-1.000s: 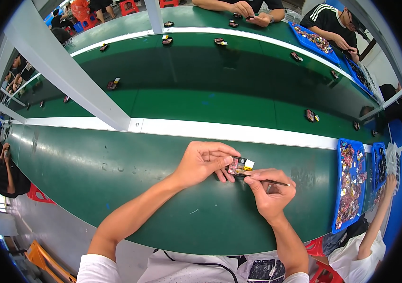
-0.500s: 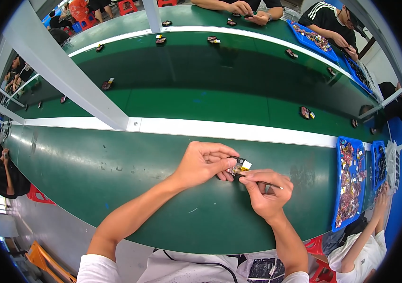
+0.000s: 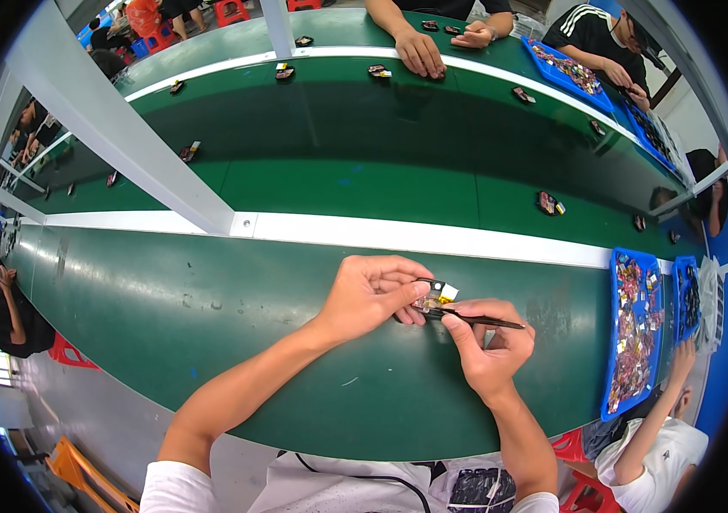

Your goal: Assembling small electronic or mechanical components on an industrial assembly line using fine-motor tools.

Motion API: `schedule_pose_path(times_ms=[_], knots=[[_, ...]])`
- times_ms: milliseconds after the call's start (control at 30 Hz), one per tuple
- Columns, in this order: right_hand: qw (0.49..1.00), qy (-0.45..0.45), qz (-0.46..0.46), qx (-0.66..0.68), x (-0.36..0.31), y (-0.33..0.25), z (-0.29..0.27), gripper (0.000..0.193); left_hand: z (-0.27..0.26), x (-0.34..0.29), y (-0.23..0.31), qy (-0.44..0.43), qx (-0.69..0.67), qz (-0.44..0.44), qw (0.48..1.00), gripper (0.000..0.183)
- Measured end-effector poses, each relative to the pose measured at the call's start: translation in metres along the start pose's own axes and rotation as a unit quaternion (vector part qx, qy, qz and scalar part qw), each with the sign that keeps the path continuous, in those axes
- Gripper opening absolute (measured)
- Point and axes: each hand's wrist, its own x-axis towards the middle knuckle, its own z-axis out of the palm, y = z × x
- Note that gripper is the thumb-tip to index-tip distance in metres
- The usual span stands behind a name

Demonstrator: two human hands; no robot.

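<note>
Over the green table (image 3: 295, 342), my left hand (image 3: 371, 295) grips a small black electronic assembly (image 3: 437, 285) between thumb and fingers. The assembly has a dark shell, a white and yellow piece on its right side and reddish inner parts. My right hand (image 3: 499, 346) is closed on dark tweezers (image 3: 492, 321), held nearly level. Their tip end reaches the lower right edge of the assembly; whether it touches a part inside is too small to make out.
A blue tray (image 3: 612, 376) heaped with small parts stands at my right, beside a second blue tray (image 3: 686, 299). Past a white rail (image 3: 432, 240), a green conveyor belt (image 3: 321, 184) carries several similar assemblies. A slanted grey post (image 3: 116, 128) rises at left. Co-workers sit opposite and at right.
The tweezers have turned in my right hand and show more of their length. My left hand stays nearly still. Assemblies on the belt shift slightly left; a person opposite has put a hand on it.
</note>
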Motion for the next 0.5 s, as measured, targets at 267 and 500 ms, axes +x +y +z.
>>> schedule_pose_path(times_ms=[267, 500], knots=[[0.997, -0.022, -0.065, -0.037, 0.002, 0.003, -0.0026, 0.019, 0.0024, 0.0016, -0.0046, 0.009, 0.001, 0.009, 1.0, 0.024], [0.991, -0.024, -0.117, -0.057, 0.0035, 0.0067, -0.0083, 0.021, 0.01, 0.0041, -0.01, 0.026, 0.002, 0.019, 0.999, 0.024]])
